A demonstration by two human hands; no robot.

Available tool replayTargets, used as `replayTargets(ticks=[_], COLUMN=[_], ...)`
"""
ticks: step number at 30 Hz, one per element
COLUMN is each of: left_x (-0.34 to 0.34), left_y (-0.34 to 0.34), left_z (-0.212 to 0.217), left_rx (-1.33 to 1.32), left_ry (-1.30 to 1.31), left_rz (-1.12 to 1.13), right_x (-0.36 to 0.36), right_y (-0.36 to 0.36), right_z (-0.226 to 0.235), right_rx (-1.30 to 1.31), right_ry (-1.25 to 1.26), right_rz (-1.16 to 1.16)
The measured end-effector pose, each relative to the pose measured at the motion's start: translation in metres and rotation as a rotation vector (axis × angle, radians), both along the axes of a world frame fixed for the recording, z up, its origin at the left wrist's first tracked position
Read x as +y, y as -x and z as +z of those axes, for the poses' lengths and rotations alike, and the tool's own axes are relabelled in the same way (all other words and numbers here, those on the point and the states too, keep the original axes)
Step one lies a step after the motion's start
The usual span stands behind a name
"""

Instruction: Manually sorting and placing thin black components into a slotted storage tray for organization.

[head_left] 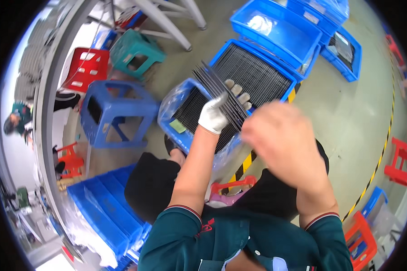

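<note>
My left hand [214, 114], in a white glove, is closed around a bundle of long thin black strips [220, 94]. The bundle slants from upper left down to the right, its strips slightly fanned at the far end. My right hand [278, 137] is bare and smeared by motion at the near end of the strips; whether its fingers grip any is unclear. Below the bundle stands a blue crate lined with clear plastic [166, 109], with rows of similar strips and a yellow-green paper slip [177, 126]. Just beyond it, another blue crate [221, 50] holds more dark strips in rows.
Blue crates [276, 28] are stacked at the far side, with a smaller blue crate [356, 58] to their right. On the left stand a blue stool [117, 101] and a green stool [138, 49]. More blue crates [106, 205] lie at lower left, and striped tape [242, 170] crosses the floor.
</note>
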State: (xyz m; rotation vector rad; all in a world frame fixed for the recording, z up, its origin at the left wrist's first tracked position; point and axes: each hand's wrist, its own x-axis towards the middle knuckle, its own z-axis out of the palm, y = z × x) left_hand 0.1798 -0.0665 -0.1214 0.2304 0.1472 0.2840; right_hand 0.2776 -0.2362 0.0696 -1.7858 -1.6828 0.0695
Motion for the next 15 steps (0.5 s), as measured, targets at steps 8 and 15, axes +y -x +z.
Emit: replayTargets(ticks=[8,15], left_x=[0.014,0.010], left_y=[0.076,0.120], left_z=[0.082,0.139], left_rx=[-0.138,-0.128], left_ry=[-0.076,-0.061], left_rz=[0.202,0.382], right_x=[0.040,0.072], right_y=[0.025,0.063], right_z=[-0.006,-0.033], right_rx=[0.757,1.343], right_ry=[-0.093,-0.371], right_rz=[-0.290,-0.053])
